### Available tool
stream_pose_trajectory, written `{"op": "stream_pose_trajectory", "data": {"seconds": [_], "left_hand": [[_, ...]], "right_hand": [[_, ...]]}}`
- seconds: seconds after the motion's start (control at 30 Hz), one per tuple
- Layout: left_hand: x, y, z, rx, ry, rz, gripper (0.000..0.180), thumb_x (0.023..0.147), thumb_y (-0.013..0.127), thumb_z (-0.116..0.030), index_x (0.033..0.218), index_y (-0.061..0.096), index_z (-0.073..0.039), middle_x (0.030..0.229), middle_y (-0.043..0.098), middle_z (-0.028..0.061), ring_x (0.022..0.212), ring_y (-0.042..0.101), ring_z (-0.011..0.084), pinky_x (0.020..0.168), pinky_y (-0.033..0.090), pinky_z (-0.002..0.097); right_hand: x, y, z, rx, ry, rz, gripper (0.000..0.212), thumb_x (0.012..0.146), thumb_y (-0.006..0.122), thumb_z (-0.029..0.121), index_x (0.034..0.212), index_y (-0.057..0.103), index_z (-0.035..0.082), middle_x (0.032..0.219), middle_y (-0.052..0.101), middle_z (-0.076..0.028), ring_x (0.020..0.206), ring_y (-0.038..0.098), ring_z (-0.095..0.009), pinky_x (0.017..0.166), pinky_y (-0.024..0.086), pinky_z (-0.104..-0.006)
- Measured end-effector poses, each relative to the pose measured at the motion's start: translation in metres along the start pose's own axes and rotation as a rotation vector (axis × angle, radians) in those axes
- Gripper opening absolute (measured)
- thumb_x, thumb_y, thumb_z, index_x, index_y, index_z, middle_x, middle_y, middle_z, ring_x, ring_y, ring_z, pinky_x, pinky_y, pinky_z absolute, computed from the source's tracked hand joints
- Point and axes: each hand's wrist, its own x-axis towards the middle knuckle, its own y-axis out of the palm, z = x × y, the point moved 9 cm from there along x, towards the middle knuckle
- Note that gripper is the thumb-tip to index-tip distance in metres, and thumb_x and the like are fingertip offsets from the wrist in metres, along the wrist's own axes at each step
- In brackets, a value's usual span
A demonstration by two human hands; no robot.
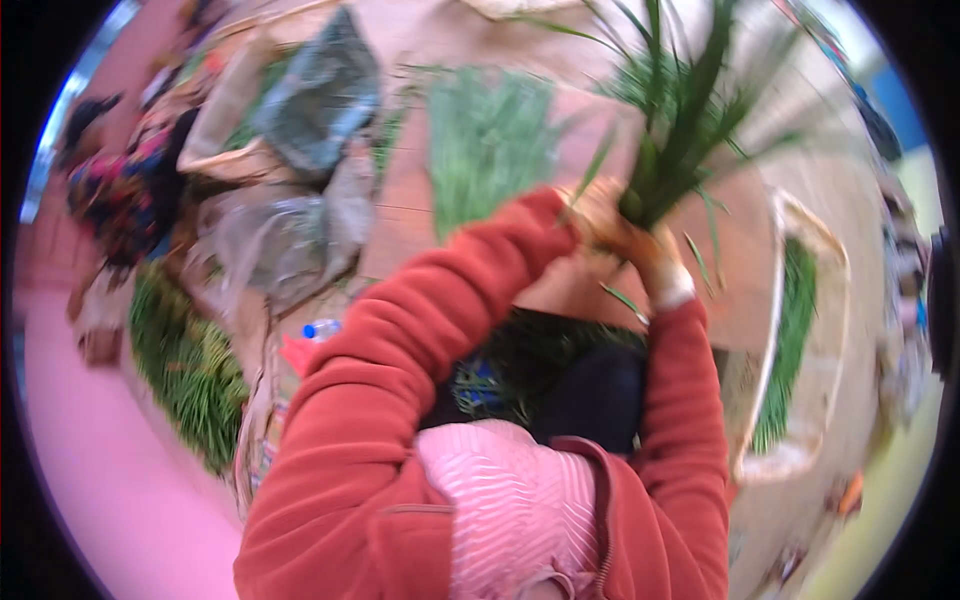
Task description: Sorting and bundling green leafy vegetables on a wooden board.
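Upright above the right part of a brown board [405, 225] is a bunch of long green chives [665, 165], its leaves fanned out and smeared by motion. My right hand [652, 258] is closed around the lower end of this bunch. From the left, my left hand [597, 212] reaches across and is closed against the same end; its fingers are blurred and partly hidden. A flat pile of chives [490, 150] lies on the board left of my hands. Several loose leaves [697, 262] are scattered to their right.
A pale-rimmed basket [832, 260] at the right holds chives. At the upper left, another basket [215, 135] has a blue-grey sheet [325, 95] over it, with clear plastic [275, 240] nearby. A heap of greens [185, 365] and a blue-capped bottle [320, 330] are at the left. Someone in patterned clothing [120, 195] is beyond.
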Motion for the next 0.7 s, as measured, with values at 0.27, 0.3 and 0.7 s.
{"op": "stream_pose_trajectory", "data": {"seconds": [0.27,0.3,0.7], "left_hand": [[0.021,0.019,-0.027,0.233,0.156,-0.040,0.049,0.067,0.071,-0.022,0.114,0.060,-0.014,0.096,0.063,0.0060,0.084,0.057,0.0116,0.072,0.047,0.0272],[0.023,0.016,-0.016,0.325,0.148,-0.067,0.048,0.067,0.070,-0.023,0.114,0.060,-0.015,0.095,0.063,0.0061,0.083,0.057,0.0116,0.072,0.047,0.0275],[0.041,0.025,0.045,-1.275,0.011,0.007,0.033,0.081,0.064,-0.024,0.104,0.056,-0.001,0.106,0.058,0.0114,0.102,0.055,0.0255,0.096,0.041,0.0414]], "right_hand": [[-0.015,-0.020,0.076,0.023,-0.214,-0.262,0.036,0.077,0.069,0.012,0.109,0.056,0.002,0.105,0.061,-0.005,0.094,0.056,-0.014,0.076,0.049,-0.0291],[-0.014,-0.006,0.065,0.731,-0.135,-0.231,0.038,0.076,0.071,0.017,0.108,0.056,0.002,0.100,0.062,-0.006,0.091,0.058,-0.016,0.074,0.049,-0.0302],[-0.056,0.026,0.089,0.816,0.134,-0.250,0.041,0.078,0.070,0.024,0.110,0.055,0.003,0.092,0.062,-0.004,0.093,0.055,-0.014,0.087,0.040,-0.0277]]}}
